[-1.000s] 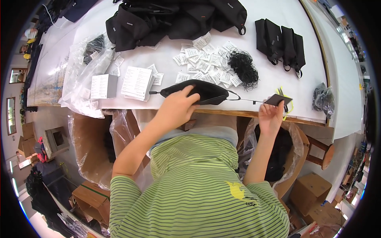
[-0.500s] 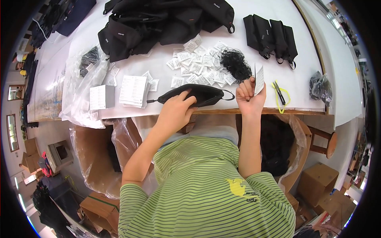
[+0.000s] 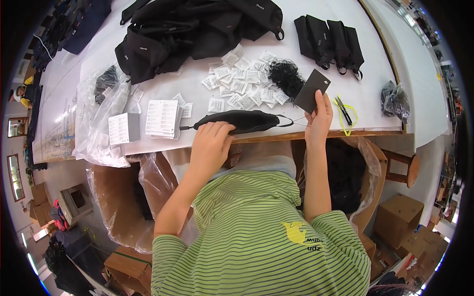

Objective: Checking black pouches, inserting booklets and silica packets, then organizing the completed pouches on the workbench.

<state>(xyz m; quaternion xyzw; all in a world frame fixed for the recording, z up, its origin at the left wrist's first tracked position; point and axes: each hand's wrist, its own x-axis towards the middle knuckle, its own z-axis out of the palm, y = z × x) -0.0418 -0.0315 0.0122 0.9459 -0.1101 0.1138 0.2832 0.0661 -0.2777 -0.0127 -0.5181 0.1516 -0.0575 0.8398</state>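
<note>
Above table edge, right hand (image 3: 320, 117) raised with card (image 3: 312, 90)

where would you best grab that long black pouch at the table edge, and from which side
Probably across the middle of the black pouch, coming from above on the near side. It lies flat and lengthwise along the table edge, narrow enough to span. The left hand already rests on its near edge there.

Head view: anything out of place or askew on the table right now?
Nothing damaged or spilled. The small white packets lie in a loose scatter rather than a stack, and the black pouch under the left hand sits right at the table edge.
</note>
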